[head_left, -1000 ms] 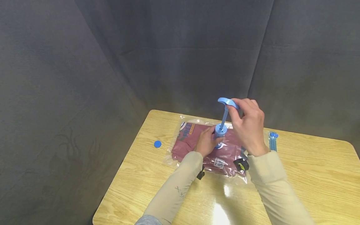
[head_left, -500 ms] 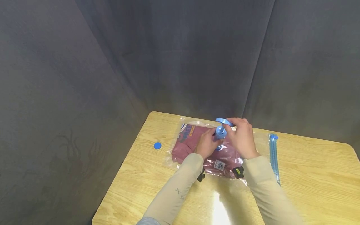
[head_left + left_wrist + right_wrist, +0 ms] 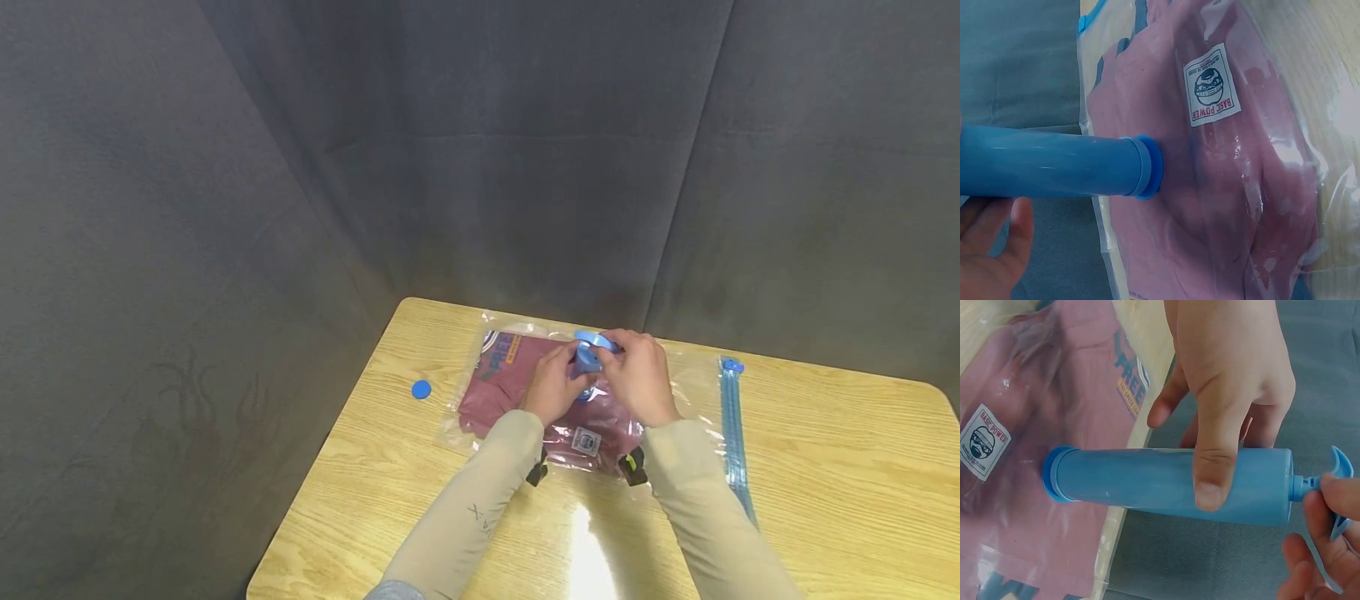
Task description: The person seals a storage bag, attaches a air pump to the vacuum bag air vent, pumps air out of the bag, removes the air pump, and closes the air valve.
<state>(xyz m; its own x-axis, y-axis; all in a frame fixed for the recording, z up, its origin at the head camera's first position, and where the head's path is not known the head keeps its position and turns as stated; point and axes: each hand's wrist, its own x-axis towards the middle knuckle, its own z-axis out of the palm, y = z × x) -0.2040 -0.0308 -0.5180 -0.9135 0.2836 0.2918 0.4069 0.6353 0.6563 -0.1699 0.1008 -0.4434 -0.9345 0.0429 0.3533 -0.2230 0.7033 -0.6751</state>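
Note:
A blue hand pump (image 3: 1147, 481) stands on the blue valve (image 3: 1156, 165) of a clear plastic bag (image 3: 697, 383). Folded inside the bag is a maroon garment (image 3: 1160, 237) with a white label (image 3: 1212, 86). My left hand (image 3: 553, 385) grips the pump's barrel; the right wrist view shows its thumb and fingers around it. With my right hand (image 3: 641, 383) I pinch the curved pump handle (image 3: 1341, 464) between thumb and fingers. Little of the rod shows between handle and barrel. In the left wrist view, only some fingers (image 3: 1019, 234) appear beneath the barrel.
A round blue cap (image 3: 421, 389) lies on the wooden table (image 3: 375, 467), left of the bag. The bag's blue zip strip (image 3: 735, 442) with its slider (image 3: 732, 365) runs along its right side. A dark grey curtain (image 3: 495, 167) hangs behind the table.
My right hand has pushed the pump handle down from high above the barrel to close against it. My left hand has stayed around the barrel.

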